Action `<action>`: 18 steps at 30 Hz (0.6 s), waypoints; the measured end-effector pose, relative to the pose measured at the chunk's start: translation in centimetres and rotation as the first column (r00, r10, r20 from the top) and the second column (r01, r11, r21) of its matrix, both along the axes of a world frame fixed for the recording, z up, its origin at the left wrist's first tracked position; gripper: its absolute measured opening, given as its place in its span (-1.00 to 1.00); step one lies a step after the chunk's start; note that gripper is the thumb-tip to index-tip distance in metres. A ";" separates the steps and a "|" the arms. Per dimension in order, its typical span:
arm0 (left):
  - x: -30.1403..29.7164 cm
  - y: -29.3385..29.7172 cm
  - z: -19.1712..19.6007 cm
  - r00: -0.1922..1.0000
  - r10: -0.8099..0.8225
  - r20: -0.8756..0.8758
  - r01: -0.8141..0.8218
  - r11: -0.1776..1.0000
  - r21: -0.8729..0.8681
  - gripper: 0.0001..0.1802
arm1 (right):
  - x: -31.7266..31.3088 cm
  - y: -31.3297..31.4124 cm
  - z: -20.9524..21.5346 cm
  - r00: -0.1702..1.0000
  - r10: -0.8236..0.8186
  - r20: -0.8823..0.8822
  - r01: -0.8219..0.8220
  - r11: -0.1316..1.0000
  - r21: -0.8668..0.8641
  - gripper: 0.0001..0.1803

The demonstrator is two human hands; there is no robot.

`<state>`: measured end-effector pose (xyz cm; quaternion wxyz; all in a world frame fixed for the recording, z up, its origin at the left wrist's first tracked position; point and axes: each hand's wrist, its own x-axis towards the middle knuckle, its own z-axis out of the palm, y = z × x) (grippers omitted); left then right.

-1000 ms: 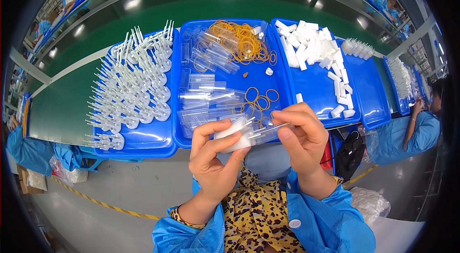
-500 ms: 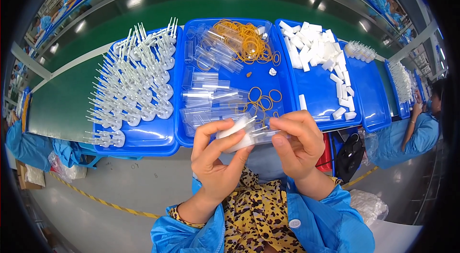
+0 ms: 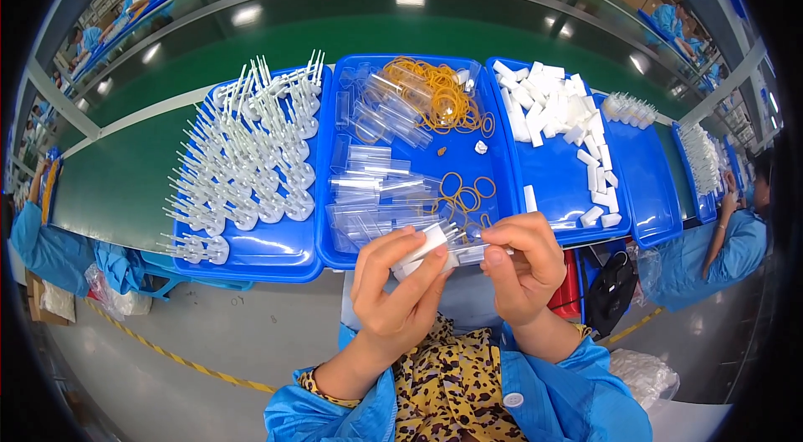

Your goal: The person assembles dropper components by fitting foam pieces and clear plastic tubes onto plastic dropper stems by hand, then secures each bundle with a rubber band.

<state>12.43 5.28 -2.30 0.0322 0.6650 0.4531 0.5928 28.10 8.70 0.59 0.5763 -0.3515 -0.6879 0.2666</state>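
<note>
My left hand [image 3: 391,296] grips white foam blocks [image 3: 425,243] between thumb and fingers, above the near edge of the middle blue tray [image 3: 477,134]. Thin white rods [image 3: 452,233] stick out from the blocks toward my right hand [image 3: 529,268]. That hand is closed, its thumb and fingertips at the end of a clear plastic sleeve [image 3: 472,255] around some of the rods. How far the sleeve reaches over the blocks is hidden by my left fingers. Clear sleeves [image 3: 372,166] and orange rubber bands [image 3: 443,103] lie in the middle tray.
At left a blue tray [image 3: 276,251] carries rows of white pieces with upright rods [image 3: 242,149]. Loose white foam blocks [image 3: 548,103] fill part of the right tray [image 3: 548,183]. Another blue tray [image 3: 648,178] stands beyond it. A co-worker in blue [image 3: 723,245] sits at far right.
The trays appear slightly lower in view. Both hands stay together; the foam blocks have turned a little, and my left hand sits slightly farther right and lower.
</note>
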 end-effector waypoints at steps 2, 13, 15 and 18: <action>0.0 0.1 0.1 1.000 0.015 -0.022 -0.015 1.000 0.020 -0.63 | 0.0 -0.1 0.0 1.000 0.001 -0.009 -0.001 1.000 -0.010 -0.86; 0.6 0.0 0.9 0.984 -0.088 0.155 0.103 0.990 -0.093 -0.59 | -0.1 1.8 -1.1 0.933 0.179 -0.311 -0.259 0.936 -0.237 -0.67; 0.3 0.0 0.3 0.991 -0.094 0.090 0.102 0.992 -0.081 -0.56 | 0.0 1.7 -1.7 0.942 0.197 -0.272 -0.251 0.951 -0.179 -0.57; 0.3 0.2 -0.3 0.997 -0.074 -0.018 0.073 0.997 -0.038 -0.51 | -0.6 1.3 -1.5 0.967 0.195 -0.161 -0.209 0.975 -0.075 -0.31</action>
